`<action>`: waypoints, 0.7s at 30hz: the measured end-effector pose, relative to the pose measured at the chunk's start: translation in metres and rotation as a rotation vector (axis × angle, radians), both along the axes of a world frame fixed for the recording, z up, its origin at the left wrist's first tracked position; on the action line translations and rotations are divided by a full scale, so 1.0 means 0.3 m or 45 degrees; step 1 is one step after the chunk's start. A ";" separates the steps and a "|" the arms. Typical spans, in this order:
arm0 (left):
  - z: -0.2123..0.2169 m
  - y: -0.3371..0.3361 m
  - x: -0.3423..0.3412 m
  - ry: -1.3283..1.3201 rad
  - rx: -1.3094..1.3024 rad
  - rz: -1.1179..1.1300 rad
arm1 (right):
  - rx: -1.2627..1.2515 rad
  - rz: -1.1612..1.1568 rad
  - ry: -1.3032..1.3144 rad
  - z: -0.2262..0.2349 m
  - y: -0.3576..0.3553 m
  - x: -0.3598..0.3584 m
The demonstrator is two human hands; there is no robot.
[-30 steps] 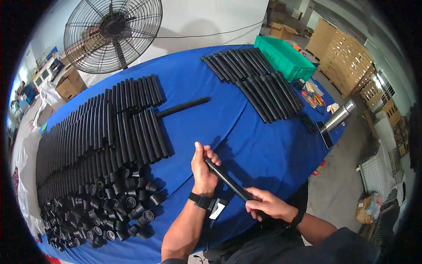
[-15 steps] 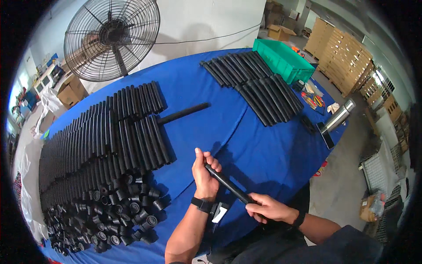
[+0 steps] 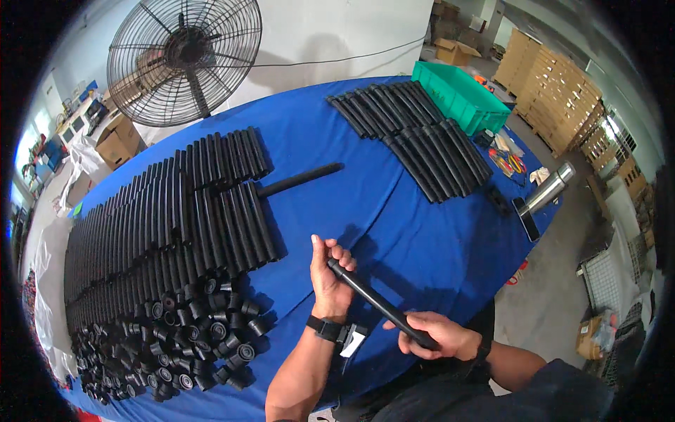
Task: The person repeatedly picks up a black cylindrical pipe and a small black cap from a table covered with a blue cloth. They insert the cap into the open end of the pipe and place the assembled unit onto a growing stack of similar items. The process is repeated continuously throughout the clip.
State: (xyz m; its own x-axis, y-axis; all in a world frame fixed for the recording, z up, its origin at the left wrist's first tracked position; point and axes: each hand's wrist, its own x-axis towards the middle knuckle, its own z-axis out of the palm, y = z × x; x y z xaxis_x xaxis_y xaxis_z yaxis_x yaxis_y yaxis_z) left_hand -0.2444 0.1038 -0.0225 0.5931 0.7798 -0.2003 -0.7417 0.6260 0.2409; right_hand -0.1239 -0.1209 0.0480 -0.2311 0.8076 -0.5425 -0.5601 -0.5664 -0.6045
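A black tube (image 3: 380, 304) slants between my two hands above the blue cloth. My left hand (image 3: 332, 278) is wrapped round its upper left end, thumb pointing up, and a slightly thicker collar shows there beside the fingers. At the lower right end, my right hand (image 3: 443, 336) holds the tube loosely between thumb and fingers, with a fingertip showing past the tube's left side. Left of my hands lies a heap of short black caps (image 3: 190, 334). Beyond it are long rows of black tubes (image 3: 162, 204). One single tube (image 3: 301, 180) lies apart, its left end against the rows.
Another group of black tubes (image 3: 415, 141) lies at the far right, by a green crate (image 3: 460, 98). Near the right edge are a steel flask (image 3: 550, 187), a phone (image 3: 526, 219) and coloured-handled tools (image 3: 508, 163). A large fan (image 3: 184, 63) stands behind the blue table (image 3: 302, 221).
My right hand has slid down to the tube's lower end and loosened, so more of the tube shows. My left hand keeps its grip. The view has shifted slightly.
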 end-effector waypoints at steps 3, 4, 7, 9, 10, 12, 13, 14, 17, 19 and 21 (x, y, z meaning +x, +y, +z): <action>0.034 -0.023 0.019 0.137 0.019 0.037 | 0.063 0.140 -0.484 -0.051 -0.017 -0.004; 0.048 -0.030 0.031 0.220 0.044 0.061 | 0.103 0.186 -0.784 -0.059 -0.018 -0.009; 0.004 -0.021 0.016 0.176 0.047 0.013 | 0.034 0.107 -0.710 -0.024 -0.007 -0.032; -0.026 -0.013 0.008 0.017 -0.002 -0.043 | -0.001 0.134 -0.332 0.004 -0.016 -0.014; -0.032 -0.016 0.009 -0.003 0.000 -0.060 | 0.009 0.182 -0.377 0.010 -0.020 -0.009; -0.021 -0.025 0.017 -0.043 0.005 -0.096 | 0.137 0.296 -0.621 -0.014 -0.024 0.001; -0.003 -0.035 0.024 0.020 0.009 -0.091 | 0.242 0.381 -0.801 -0.022 -0.027 0.012; 0.016 -0.049 0.032 0.083 0.013 -0.087 | 0.347 0.467 -0.982 -0.022 -0.023 0.022; 0.014 -0.049 0.020 0.174 0.109 -0.077 | 0.447 0.513 -1.177 0.001 -0.009 0.008; 0.060 -0.060 0.043 0.274 0.178 -0.052 | 0.418 0.448 -1.116 0.015 -0.005 0.023; 0.036 -0.060 0.057 0.249 0.205 -0.072 | 0.198 0.352 -0.951 0.071 0.009 0.066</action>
State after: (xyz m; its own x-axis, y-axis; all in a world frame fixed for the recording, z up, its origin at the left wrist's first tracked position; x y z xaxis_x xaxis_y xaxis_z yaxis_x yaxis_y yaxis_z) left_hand -0.2273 0.0856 -0.0116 0.5985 0.7779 -0.1916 -0.6363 0.6068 0.4763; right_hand -0.1041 -0.1183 0.0692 -0.0543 0.8531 -0.5189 0.1706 -0.5041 -0.8466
